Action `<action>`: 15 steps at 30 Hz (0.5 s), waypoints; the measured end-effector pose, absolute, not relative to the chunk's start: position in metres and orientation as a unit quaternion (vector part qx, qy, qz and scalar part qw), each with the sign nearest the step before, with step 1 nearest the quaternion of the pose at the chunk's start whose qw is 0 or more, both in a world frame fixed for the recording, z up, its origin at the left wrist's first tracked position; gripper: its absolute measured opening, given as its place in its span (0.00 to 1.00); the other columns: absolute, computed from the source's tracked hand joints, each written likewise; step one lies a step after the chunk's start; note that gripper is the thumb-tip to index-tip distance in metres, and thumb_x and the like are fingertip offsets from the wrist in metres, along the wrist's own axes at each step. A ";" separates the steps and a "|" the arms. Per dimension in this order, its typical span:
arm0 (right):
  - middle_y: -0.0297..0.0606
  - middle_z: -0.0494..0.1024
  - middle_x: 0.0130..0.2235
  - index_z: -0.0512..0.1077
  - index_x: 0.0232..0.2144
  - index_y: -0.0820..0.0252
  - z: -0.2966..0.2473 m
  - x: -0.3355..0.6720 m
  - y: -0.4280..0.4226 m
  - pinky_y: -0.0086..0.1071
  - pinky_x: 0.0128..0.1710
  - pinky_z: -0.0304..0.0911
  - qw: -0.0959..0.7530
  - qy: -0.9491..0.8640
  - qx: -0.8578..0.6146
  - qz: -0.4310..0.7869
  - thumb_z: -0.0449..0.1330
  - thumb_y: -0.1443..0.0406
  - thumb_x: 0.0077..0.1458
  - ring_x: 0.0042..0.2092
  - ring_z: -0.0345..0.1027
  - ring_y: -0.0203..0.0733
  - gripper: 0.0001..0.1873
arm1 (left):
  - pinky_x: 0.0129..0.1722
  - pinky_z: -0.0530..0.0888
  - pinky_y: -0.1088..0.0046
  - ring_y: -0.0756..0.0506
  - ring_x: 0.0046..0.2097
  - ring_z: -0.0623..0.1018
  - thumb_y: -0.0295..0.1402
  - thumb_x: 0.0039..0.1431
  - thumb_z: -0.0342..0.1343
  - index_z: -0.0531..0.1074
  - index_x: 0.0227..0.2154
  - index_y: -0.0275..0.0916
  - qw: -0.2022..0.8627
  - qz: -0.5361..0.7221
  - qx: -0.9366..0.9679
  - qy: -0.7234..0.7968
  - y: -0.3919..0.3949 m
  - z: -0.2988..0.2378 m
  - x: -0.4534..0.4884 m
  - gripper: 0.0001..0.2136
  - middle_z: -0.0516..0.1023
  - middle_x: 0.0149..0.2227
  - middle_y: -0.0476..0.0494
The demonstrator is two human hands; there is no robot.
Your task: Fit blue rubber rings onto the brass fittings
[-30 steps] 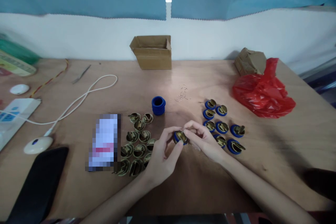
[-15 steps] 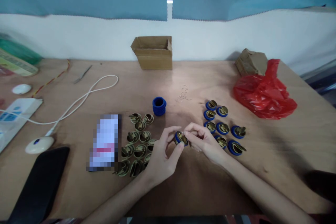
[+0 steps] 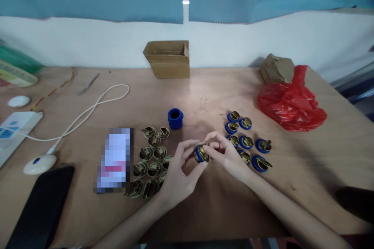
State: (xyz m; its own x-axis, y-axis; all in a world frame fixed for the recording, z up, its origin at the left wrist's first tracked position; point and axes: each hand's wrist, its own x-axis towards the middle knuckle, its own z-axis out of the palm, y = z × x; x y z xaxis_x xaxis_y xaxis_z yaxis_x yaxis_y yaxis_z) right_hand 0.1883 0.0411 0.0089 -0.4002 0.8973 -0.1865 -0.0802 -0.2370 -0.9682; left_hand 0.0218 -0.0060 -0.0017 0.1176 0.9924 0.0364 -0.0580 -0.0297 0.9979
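A round brass-coloured fitting with a blue ring (image 3: 201, 154) is held off the table, tilted, between my two hands. My left hand (image 3: 184, 169) grips its rim with thumb and fingers from the left. From the right, my right hand (image 3: 224, 153) has its thumb and fingertips pinched at the fitting's upper edge. Just left of my left hand lie several brass fittings without rings (image 3: 154, 168). Several brass fittings on blue rings (image 3: 246, 142) lie right of my right hand. Beyond my hands stands a stack of blue rings (image 3: 175, 119).
Thin wire-like bits (image 3: 202, 105) lie mid-table. A cardboard box (image 3: 171, 66) stands at the back, a red plastic bag (image 3: 292, 105) at the right. Two phones, one lit (image 3: 115, 155) and one dark (image 3: 43, 202), and a white cable (image 3: 96, 104) occupy the left.
The fitting has tilted in my fingers, and its blue ring now shows as a band across it. My right fingertips have shifted slightly on it. The whole view has shifted a little.
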 end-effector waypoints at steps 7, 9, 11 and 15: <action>0.20 0.59 0.23 0.60 0.36 0.54 0.001 0.188 0.041 0.26 0.24 0.48 0.337 -0.488 -0.432 0.679 0.63 0.63 0.54 0.24 0.49 0.30 0.14 | 0.58 0.75 0.63 0.43 0.55 0.79 0.26 0.58 0.63 0.69 0.52 0.44 0.439 0.490 0.594 0.463 -0.005 -0.003 0.022 0.20 0.79 0.52 0.43; 0.19 0.57 0.22 0.61 0.37 0.54 0.002 0.191 0.044 0.25 0.21 0.44 0.297 -0.482 -0.441 0.697 0.64 0.61 0.53 0.22 0.46 0.29 0.15 | 0.56 0.75 0.63 0.43 0.53 0.79 0.25 0.56 0.63 0.71 0.50 0.43 0.368 0.492 0.634 0.469 -0.005 0.000 0.021 0.19 0.79 0.50 0.43; 0.19 0.56 0.22 0.61 0.39 0.53 0.007 0.195 0.047 0.25 0.19 0.40 0.287 -0.486 -0.445 0.695 0.63 0.59 0.55 0.20 0.42 0.29 0.15 | 0.52 0.77 0.63 0.43 0.50 0.80 0.25 0.55 0.63 0.72 0.48 0.42 0.308 0.494 0.659 0.476 -0.005 0.003 0.021 0.18 0.78 0.46 0.43; 0.21 0.55 0.23 0.62 0.39 0.53 0.023 0.204 0.048 0.27 0.21 0.44 0.351 -0.579 -0.432 0.596 0.57 0.59 0.61 0.21 0.45 0.30 0.08 | 0.45 0.78 0.65 0.44 0.44 0.80 0.23 0.54 0.60 0.73 0.49 0.42 0.265 0.437 0.684 0.521 -0.005 0.000 0.022 0.18 0.76 0.43 0.44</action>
State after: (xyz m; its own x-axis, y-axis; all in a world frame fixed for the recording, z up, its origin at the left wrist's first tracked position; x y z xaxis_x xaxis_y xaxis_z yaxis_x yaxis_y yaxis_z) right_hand 0.2042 0.0475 0.0234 -0.3799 0.9187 -0.1082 0.0815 -0.0833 -0.9932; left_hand 0.0220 -0.0050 0.0002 0.0764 0.9436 0.3221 0.4815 -0.3178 0.8168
